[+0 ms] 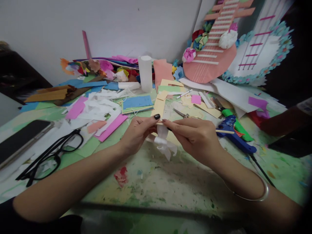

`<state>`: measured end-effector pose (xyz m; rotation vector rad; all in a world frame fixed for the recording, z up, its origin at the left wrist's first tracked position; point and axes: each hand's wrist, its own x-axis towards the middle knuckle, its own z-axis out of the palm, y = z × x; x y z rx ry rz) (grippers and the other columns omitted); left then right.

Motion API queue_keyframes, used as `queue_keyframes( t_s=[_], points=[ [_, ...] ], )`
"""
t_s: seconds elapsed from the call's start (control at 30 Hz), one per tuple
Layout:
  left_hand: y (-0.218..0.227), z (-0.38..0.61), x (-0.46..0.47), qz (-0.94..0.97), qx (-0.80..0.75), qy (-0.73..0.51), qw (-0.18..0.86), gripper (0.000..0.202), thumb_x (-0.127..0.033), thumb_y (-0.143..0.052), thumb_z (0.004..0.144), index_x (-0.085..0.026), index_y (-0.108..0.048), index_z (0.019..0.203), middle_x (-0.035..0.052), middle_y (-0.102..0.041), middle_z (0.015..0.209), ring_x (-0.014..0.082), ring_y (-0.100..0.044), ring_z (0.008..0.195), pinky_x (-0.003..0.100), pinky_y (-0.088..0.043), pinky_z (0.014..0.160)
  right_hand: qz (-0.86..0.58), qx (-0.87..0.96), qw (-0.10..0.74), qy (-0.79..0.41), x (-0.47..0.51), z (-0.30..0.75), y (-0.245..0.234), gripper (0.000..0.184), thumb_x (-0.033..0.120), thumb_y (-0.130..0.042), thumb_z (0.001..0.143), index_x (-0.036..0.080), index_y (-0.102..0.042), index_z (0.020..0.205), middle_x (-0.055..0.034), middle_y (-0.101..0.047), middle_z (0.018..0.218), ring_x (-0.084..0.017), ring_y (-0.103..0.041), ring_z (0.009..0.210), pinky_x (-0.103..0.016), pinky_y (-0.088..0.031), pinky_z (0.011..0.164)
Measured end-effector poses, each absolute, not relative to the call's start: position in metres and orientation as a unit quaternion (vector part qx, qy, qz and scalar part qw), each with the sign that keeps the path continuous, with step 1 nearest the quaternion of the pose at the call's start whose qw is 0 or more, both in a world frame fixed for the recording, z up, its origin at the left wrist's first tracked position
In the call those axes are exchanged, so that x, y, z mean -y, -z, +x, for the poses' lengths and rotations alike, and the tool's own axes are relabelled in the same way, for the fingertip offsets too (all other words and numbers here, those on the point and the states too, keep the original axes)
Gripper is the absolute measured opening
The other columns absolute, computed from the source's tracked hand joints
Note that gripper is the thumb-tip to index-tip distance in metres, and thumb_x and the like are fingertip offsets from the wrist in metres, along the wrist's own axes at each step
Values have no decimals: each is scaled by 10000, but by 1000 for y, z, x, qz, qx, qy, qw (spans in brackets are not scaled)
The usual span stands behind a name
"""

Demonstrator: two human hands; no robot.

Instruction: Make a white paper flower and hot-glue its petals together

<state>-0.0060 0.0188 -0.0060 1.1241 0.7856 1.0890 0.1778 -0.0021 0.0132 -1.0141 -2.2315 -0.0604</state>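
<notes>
My left hand (138,133) is closed, thumb and fingers pinching a white paper strip (162,131) at the upper end. Close beside it, my right hand (198,136) grips a thin pale stick (225,131), whose far end sticks out to the right past the knuckles. The fingertips of both hands nearly meet where stick and paper come together. Below them dangles a crumpled white paper piece (165,148). Just how the paper lies round the stick is hidden by my fingers. Behind my right hand lie scissors (182,113), partly covered.
A blue glue gun (237,136) with a black cord lies at right. Black glasses (53,154) and a phone (21,139) are at left. Paper scraps (97,109) cover the table's back, near a white paper roll (146,74) and a pink paper guitar (209,63).
</notes>
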Motion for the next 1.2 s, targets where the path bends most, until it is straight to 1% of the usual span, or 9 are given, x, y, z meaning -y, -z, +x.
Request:
queue_keyframes(
  t_s=[0.13,0.23,0.3,0.37,0.5,0.63,0.8,0.93,1.2],
  points=[
    [6,-6,-16,515,-350,-450,640,281,-397,-680,776,-131,-697,687,30,-639,652,118,-562,589,239,-457,556,-392,859,318,79,6,178,-12,297,177,-471,912,263,-705,1074,-8,-752,855,-130,-604,660,-276,-426,599],
    [6,-5,-15,514,-352,-445,643,261,-370,-673,789,-127,-692,696,26,-620,650,111,-538,584,244,-454,568,-394,853,321,122,9,176,-12,288,154,-476,902,240,-708,1047,-12,-753,864,-136,-581,632,-291,-415,591],
    [6,-4,-15,504,-350,-449,649,252,-354,-679,785,-129,-683,671,17,-604,627,102,-520,572,241,-446,568,-399,848,324,130,9,175,-11,274,158,-476,903,229,-706,1034,-21,-752,886,-137,-579,631,-293,-409,586],
    [5,-4,-16,505,-354,-452,645,236,-332,-699,767,-131,-678,643,12,-601,616,99,-512,574,234,-433,563,-408,843,325,131,9,174,-11,248,189,-479,913,216,-704,1012,-36,-746,848,-140,-575,627,-292,-394,575],
    [2,-5,-18,535,-370,-459,605,190,-308,-738,724,-135,-707,652,28,-650,654,108,-532,610,232,-425,577,-427,829,326,154,7,174,-10,259,294,-483,933,196,-707,849,-43,-672,641,-140,-549,593,-282,-348,546],
    [3,-8,-19,557,-373,-454,586,151,-295,-741,721,-147,-752,744,58,-712,760,150,-604,712,257,-470,659,-429,830,323,149,7,175,-12,323,315,-473,939,193,-675,718,-41,-633,599,-137,-546,596,-274,-341,552],
    [5,-9,-20,591,-386,-452,545,142,-290,-740,731,-174,-769,806,52,-745,819,151,-637,747,240,-484,689,-430,832,330,118,8,174,-16,308,319,-493,918,177,-670,710,-48,-641,614,-145,-578,612,-271,-360,558],
    [4,-9,-20,599,-381,-451,541,164,-300,-729,743,-174,-769,842,58,-750,864,166,-650,788,253,-489,729,-440,828,325,122,8,174,-16,292,312,-500,909,176,-665,710,-49,-650,622,-150,-593,625,-271,-353,558],
    [4,-8,-18,595,-346,-429,584,240,-346,-642,826,-144,-759,884,55,-706,754,136,-599,696,244,-458,669,-451,818,330,138,9,173,-15,310,350,-506,902,175,-654,693,-28,-627,586,-123,-579,587,-258,-308,529]
  ],
)
